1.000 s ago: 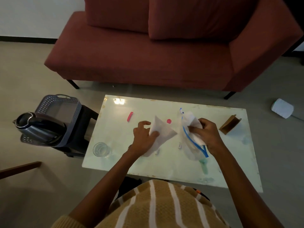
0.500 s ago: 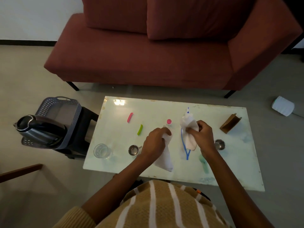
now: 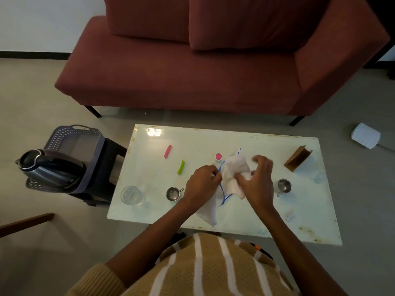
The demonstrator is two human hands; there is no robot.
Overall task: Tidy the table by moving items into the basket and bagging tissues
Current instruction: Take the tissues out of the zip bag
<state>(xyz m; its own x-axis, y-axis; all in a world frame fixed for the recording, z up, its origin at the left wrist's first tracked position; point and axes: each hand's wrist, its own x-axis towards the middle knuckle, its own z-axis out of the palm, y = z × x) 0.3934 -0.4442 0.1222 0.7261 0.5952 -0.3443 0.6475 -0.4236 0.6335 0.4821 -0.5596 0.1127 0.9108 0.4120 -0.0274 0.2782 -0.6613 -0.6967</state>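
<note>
Over the middle of the pale glass table (image 3: 235, 223), my left hand (image 3: 202, 181) pinches the blue-edged rim of a clear zip bag (image 3: 222, 189) together with a white tissue (image 3: 208, 210) that hangs down toward the front edge. My right hand (image 3: 259, 180) presses a second white tissue (image 3: 236, 171) at the bag's mouth, thumb under it and fingers loosely curled above. A grey perforated basket (image 3: 74, 137) stands on a dark stool left of the table, with a black kettle (image 3: 49, 167) lying in it.
On the table lie a pink clip (image 3: 168, 151), a green clip (image 3: 180, 167), a pink-capped item (image 3: 218, 156), a drinking glass (image 3: 131, 195), two small steel cups (image 3: 173, 193) (image 3: 283, 185) and a brown holder (image 3: 297, 158). A red sofa (image 3: 192, 71) stands behind.
My right hand has shifted right and spread its fingers over the tissue at the bag's mouth. My left hand stayed at the bag's rim, its tissue still hanging down.
</note>
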